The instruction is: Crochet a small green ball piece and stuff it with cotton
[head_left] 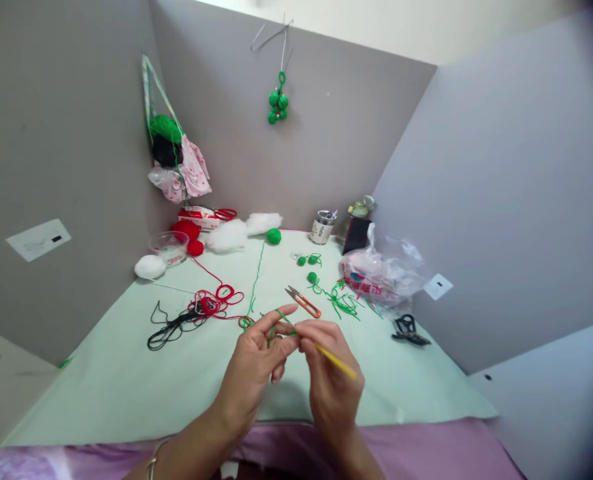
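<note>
Green yarn (287, 321) is pinched in the left hand (249, 360) above pale cloth (176, 393); the right hand (332, 387), touching it, grips a yellow crochet hook (337, 362). Light, steady yarn tension should keep each loop workable.

Plain grey partition walls (336, 120) stood around the pale green tabletop (176, 400), with a bright, whitish surface (376, 27) above the partitions behind it.
</note>
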### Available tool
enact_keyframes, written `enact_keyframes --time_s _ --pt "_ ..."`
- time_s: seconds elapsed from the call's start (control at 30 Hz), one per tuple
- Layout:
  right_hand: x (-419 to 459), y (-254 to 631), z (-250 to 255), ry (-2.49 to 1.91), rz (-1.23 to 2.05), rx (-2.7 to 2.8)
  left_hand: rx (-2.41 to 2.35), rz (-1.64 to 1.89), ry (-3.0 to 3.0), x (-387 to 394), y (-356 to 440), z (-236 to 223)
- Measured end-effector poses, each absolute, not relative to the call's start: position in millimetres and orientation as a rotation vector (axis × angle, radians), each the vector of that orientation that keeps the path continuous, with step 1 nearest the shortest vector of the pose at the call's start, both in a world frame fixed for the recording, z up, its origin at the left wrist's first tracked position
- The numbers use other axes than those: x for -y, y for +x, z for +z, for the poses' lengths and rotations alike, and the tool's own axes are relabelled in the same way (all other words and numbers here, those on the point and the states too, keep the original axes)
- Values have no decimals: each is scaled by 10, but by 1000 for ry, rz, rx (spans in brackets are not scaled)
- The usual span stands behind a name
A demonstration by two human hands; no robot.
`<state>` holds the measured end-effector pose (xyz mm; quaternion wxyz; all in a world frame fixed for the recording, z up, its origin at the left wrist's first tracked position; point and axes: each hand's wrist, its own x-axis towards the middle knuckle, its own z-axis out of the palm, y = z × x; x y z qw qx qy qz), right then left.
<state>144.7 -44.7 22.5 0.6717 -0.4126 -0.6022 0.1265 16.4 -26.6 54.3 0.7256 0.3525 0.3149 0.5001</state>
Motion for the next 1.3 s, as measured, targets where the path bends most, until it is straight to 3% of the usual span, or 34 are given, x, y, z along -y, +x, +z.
enact_keyframes --time_s 0.1,0.37,0.57,0.9,1.07,1.3 --pt "454 1499 237 -900 10 1495 -599 970 666 230 157 525" --pt "347 1668 206 -935 723 1031 -598 953 597 90 158 427" --pt "315 1633 -1 -1023 783 1009 -676 973 752 86 209 341" --pt "285 1598 95 -886 898 938 -754 982 787 38 103 311" --pt "345 1625 105 -936 784 1113 -790 994 876 8 59 262" --pt "423 1586 37 -978 263 1535 -898 1085 1068 26 20 188"
